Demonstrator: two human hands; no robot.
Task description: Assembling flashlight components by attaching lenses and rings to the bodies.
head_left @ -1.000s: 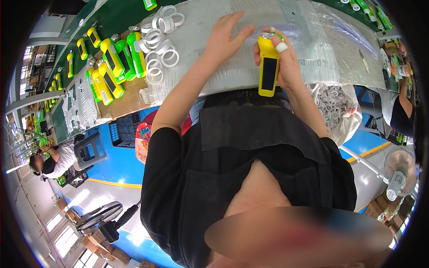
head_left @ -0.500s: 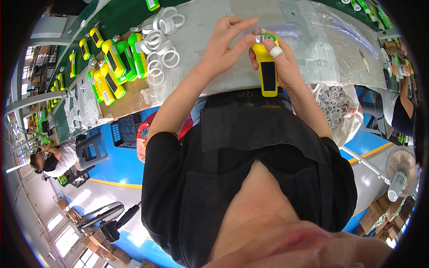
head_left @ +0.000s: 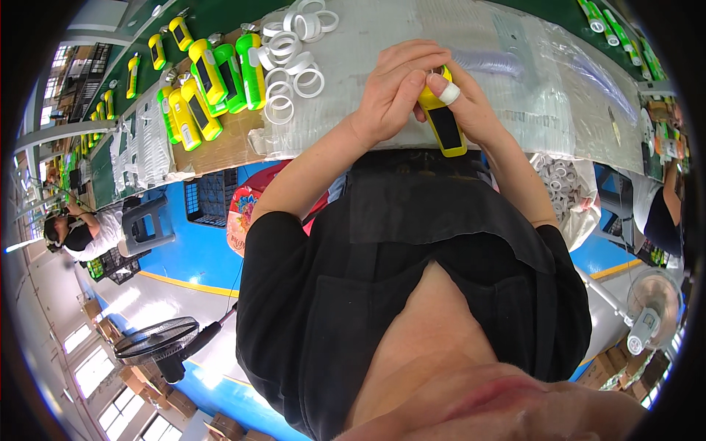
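Observation:
A yellow flashlight (head_left: 446, 131) with a black panel down its body is held in front of me over the near table edge, its tail toward me. My right hand (head_left: 471, 106) closes around its upper part, and a white wrap shows on the thumb. Over the head end my left hand (head_left: 397, 92) is wrapped, fingers bent across the top, so most of the head is hidden. Left of my hands lies a group of white rings (head_left: 285, 48). Beyond them sit several yellow and green flashlights (head_left: 209, 77) on brown cardboard.
Plastic film covers the table (head_left: 353, 44). Clear plastic sleeves (head_left: 489, 62) lie beyond my right hand. A bag of white rings (head_left: 562, 184) hangs below the edge at right. Fans (head_left: 158, 342) stand behind me; co-workers (head_left: 99, 228) sit at both sides.
My left hand, raised with fingers spread before, has come down and closed over the flashlight's head. The flashlight has tilted slightly, and the whole view has shifted.

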